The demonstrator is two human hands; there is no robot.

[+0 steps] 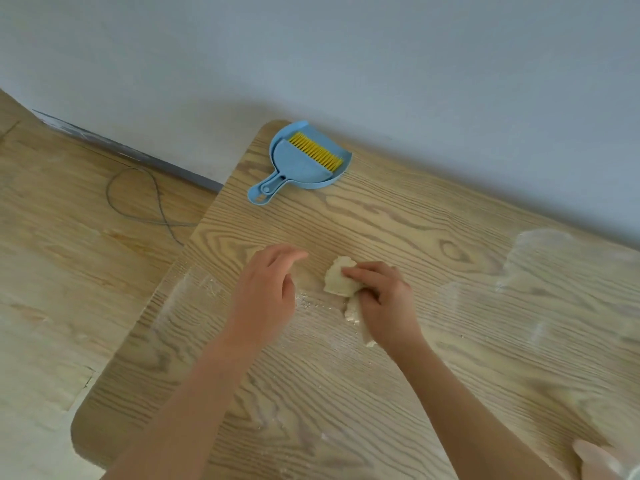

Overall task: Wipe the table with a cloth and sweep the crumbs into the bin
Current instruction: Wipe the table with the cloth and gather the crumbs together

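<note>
The right hand is bearing down on the cream cloth near the middle of the wooden worktop, its fingers curling over the bunched fabric and gripping it. Scrunching it like that looks meant to give a firm pad to push with, while a loose tail is trailing out under the wrist towards 5 o'clock. At 9 o'clock from the cloth, just apart from it, the left hand is holding nothing, its fingers relaxed and loosely bent over the wood; whether it is touching the surface I cannot tell, but it seems to be acting as a backstop for what the cloth is gathering. Between the two hands a thin line of pale crumbs is lying on the wood. White powdery smears are showing out at 3 o'clock from the cloth, so plenty of wiping looks to be left. At 12 o'clock, by the far corner against the wall, the blue dustpan is waiting with its yellow-bristled brush nested inside, parked clear of the wiping. The bin is not showing anywhere. Off at 10 o'clock a thin cable is looping across the floor.
</note>
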